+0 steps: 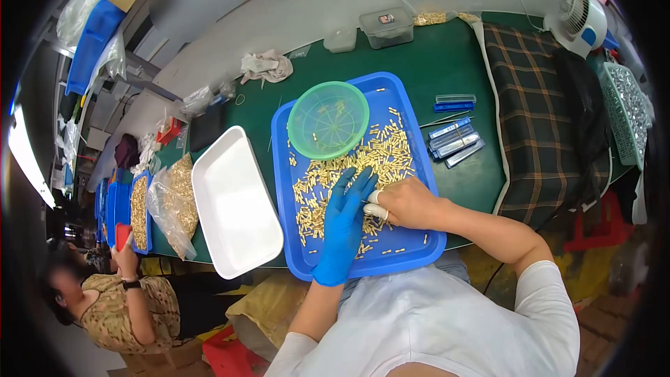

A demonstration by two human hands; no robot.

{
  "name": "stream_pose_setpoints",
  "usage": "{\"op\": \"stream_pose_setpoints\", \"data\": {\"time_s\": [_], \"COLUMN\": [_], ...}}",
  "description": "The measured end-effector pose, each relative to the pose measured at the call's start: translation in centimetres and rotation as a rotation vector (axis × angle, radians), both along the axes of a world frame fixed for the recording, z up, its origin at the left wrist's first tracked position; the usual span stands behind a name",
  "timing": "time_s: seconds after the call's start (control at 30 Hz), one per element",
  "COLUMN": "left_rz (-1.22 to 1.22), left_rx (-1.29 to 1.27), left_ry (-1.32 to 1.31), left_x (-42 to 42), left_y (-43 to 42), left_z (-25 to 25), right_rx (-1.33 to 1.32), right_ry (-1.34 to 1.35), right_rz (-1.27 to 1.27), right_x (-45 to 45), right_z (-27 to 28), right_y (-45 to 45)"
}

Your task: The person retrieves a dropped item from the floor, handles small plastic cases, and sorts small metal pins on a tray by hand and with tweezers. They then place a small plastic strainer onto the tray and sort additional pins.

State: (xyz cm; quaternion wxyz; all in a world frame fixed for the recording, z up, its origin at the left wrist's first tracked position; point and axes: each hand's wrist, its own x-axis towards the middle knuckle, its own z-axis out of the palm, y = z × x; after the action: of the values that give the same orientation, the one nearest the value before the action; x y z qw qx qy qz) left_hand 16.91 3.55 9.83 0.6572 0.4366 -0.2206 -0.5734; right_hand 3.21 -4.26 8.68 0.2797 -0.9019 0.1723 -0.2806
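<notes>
My left hand (340,220), in a blue glove, is over the blue tray (436,246). Its fingers point away from me, and those nearest my right hand bend together around something too small to make out. Close beside it, my right hand (408,202) is closed, with white covers on its fingertips. A thin, shiny bit shows between the two hands, but its kind is unclear. Small brass-coloured metal pieces (387,148) lie heaped and scattered around both hands. A green round basket (328,120) with a few pieces in it sits at the tray's far left part.
A white tray (237,202) stands left of the blue one, beside a plastic bag of brass pieces (183,199). Flat blue-and-clear cases (455,141) lie right, near a plaid cushion (527,126). Behind are a lidded box (387,28) and a fan (578,19). Another person sits left.
</notes>
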Motion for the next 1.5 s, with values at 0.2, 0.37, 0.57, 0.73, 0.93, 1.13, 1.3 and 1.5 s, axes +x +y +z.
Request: {"op": "stream_pose_setpoints", "data": {"time_s": [0.2, 0.37, 0.57, 0.73, 0.93, 1.13, 1.3, 1.5], "left_rz": [0.069, 0.120, 0.075, 0.109, 0.067, 0.076, 0.049, -0.211], "left_rx": [-0.166, -0.189, -0.241, -0.187, -0.214, -0.208, -0.218, 0.015], "left_ry": [0.323, 0.492, 0.529, 0.509, 0.492, 0.573, 0.071, -1.639], "left_x": [0.7, 3.0, 4.2, 3.8, 3.7, 3.8, 4.0, 5.2], "left_y": [-0.1, -1.9, -2.7, -2.2, -2.3, -2.5, -0.5, 2.0], "left_z": [0.7, 2.1, 2.0, 2.5, 2.4, 2.7, 1.9, -0.9], "right_rx": [-0.159, -0.247, -0.225, -0.176, -0.209, -0.220, -0.173, -0.136], "right_ry": [0.233, 0.134, 0.205, 0.244, 0.265, 0.303, 0.294, 0.255], "right_rz": [-0.234, -0.119, -0.152, -0.321, -0.201, -0.255, -0.272, -0.035], "right_x": [1.5, 4.4, 5.8, 5.6, 5.4, 5.6, 4.0, 0.5], "right_z": [2.5, 4.4, 4.8, 4.8, 4.7, 4.7, 5.0, 4.2], "right_y": [-3.0, -4.4, -4.8, -6.4, -5.3, -6.1, -6.4, -3.5]}}
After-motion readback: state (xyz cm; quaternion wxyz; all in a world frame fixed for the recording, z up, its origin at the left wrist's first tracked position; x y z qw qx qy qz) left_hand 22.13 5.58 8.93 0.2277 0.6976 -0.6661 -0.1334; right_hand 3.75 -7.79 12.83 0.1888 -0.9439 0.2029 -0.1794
